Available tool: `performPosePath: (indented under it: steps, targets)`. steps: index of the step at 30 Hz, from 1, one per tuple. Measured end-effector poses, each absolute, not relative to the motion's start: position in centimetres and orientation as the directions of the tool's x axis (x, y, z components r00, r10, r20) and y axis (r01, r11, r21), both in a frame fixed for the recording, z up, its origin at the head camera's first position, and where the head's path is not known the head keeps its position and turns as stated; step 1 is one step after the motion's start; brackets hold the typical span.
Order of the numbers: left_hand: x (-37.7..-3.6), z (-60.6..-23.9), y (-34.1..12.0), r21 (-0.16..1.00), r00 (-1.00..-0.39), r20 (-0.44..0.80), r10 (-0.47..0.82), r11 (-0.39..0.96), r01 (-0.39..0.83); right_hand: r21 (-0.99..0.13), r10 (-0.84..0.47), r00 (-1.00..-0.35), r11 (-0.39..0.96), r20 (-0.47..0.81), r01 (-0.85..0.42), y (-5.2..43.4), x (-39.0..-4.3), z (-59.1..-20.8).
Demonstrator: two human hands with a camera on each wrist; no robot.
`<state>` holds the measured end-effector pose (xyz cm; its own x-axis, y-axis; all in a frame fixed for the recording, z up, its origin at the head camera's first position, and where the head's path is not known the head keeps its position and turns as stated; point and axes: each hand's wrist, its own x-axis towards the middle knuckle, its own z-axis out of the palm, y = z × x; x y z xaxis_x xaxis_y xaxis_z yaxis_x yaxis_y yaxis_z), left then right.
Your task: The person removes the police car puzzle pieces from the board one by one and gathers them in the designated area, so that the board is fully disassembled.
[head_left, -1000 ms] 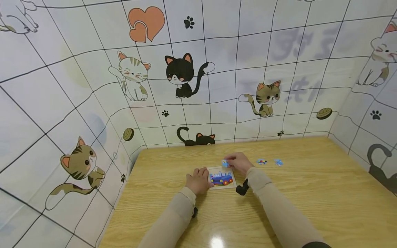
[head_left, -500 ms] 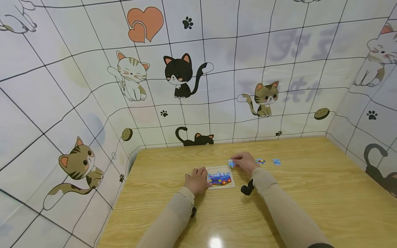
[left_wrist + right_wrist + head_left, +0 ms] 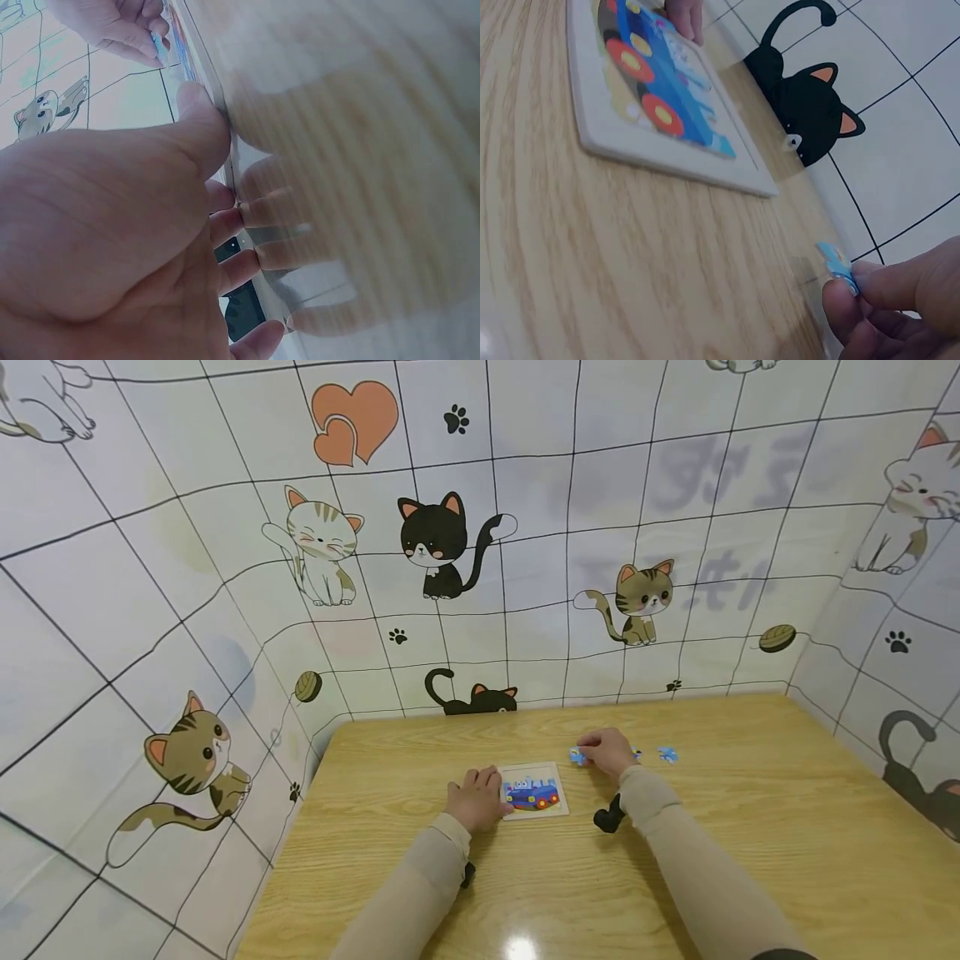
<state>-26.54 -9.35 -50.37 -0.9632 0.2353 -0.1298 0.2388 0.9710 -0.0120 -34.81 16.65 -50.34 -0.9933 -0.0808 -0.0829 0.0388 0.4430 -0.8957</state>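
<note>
A wooden jigsaw tray (image 3: 558,814) lies on the table, its partly filled picture showing a blue vehicle with red and yellow wheels. My left hand (image 3: 477,799) rests at its left side, thumb over the edge and fingers spread, fingertips down on the tabletop. To the right of the tray, my right hand (image 3: 609,752) pinches a light blue puzzle piece (image 3: 838,266) between thumb and index finger, close above the table. Partly behind that hand lies another puzzle piece (image 3: 637,752). A blue puzzle piece (image 3: 667,754) is further right.
The light wood table (image 3: 405,752) runs back to a white wall cloth (image 3: 540,660) printed with cartoon cats and grid lines. Small black wrist cameras (image 3: 609,815) hang under both wrists.
My right hand has moved right, away from the tray's upper right corner, with the light blue puzzle piece still pinched. The left hand has stayed at the tray's left side.
</note>
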Motion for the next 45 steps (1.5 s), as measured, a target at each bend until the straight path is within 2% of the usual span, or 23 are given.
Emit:
performPosePath:
  steps: [8,18,36,45]
  targets:
    - [-26.1,-49.8,-9.3,-0.006,-0.960,-0.135,0.246,0.968,0.249,-0.752,-0.073,-0.997,0.656,0.013,-0.058,17.2,-34.9,-50.5]
    - [-26.2,-49.7,-9.3,-0.002,-0.962,-0.136,0.235,0.971,0.238,-0.604,-0.086,-0.991,0.786,0.104,-0.132,17.2,-35.4,-50.9]
    - [-26.3,-49.7,-9.4,0.001,-0.960,-0.137,0.246,0.969,0.248,-0.635,-0.080,-0.988,0.759,0.129,-0.144,17.9,-35.4,-51.4]
    - [-26.2,-49.7,-9.3,-0.005,-0.959,-0.139,0.245,0.969,0.248,-0.660,-0.079,-0.993,0.742,0.089,-0.118,18.4,-35.6,-51.5]
